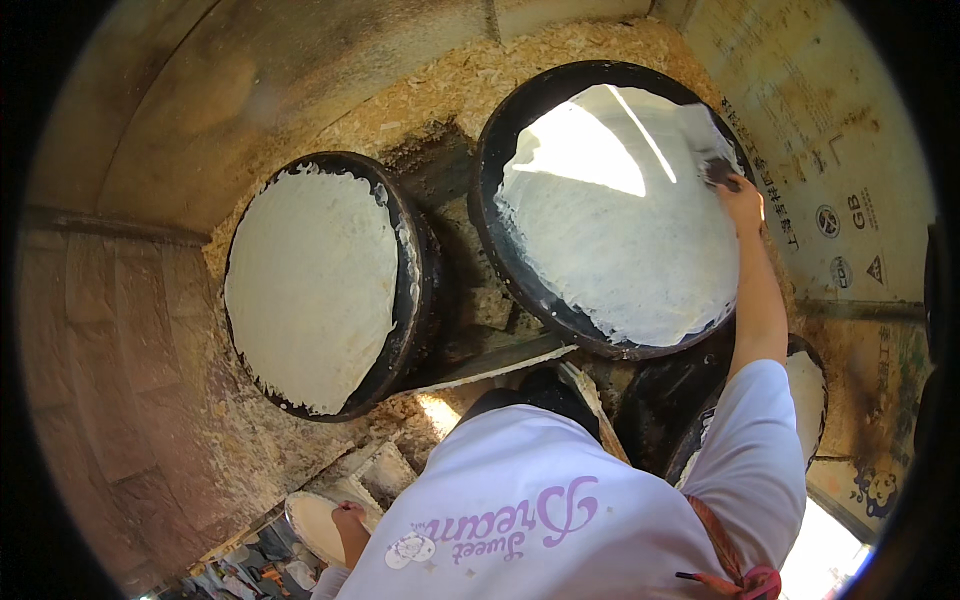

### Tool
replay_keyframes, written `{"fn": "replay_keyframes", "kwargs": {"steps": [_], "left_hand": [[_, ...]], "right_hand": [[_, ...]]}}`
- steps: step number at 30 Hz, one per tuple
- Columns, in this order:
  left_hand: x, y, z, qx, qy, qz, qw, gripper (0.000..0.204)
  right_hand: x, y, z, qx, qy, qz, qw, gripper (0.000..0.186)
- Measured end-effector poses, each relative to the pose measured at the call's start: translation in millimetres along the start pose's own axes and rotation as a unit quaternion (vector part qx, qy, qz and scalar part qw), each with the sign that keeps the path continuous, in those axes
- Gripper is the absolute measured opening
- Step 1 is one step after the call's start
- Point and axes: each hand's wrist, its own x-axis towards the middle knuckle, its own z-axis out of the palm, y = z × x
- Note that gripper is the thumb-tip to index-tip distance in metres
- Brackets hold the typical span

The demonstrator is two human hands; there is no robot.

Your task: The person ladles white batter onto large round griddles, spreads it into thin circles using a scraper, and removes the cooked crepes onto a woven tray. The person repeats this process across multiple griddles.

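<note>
My right hand reaches to the upper right and is closed on a dark scraper, its edge smeared white. The scraper touches the pale, thin layer of batter near the right edge of a large round black griddle. Bright sunlight glares on that layer. Low on the left, my left hand grips the rim of a round bowl that holds pale batter. My body hides part of that arm, and the fingers show only partly.
A second black griddle with a matt white sheet stands on the left. A third griddle is partly hidden behind my right arm. Pale flakes lie along the far wall; a printed panel rises close on the right.
</note>
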Motion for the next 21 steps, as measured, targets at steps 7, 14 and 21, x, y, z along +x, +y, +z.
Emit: {"fn": "replay_keyframes", "kwargs": {"steps": [7, 14, 21], "left_hand": [[-20, -8, -5, 0.374, 0.124, 0.211, 0.895, 0.016], [-43, -4, 19, 0.346, 0.124, 0.181, 0.912, 0.015], [-4, -11, -2, -0.080, 0.055, -0.008, 0.995, 0.026]], "right_hand": [[2, -71, 17, 0.286, -0.234, 0.165, 0.914, 0.041], [-134, -144, 38, 0.052, -0.123, -0.377, 0.917, 0.035], [-8, -92, 12, -0.016, 0.002, -0.177, 0.984, 0.031]]}}
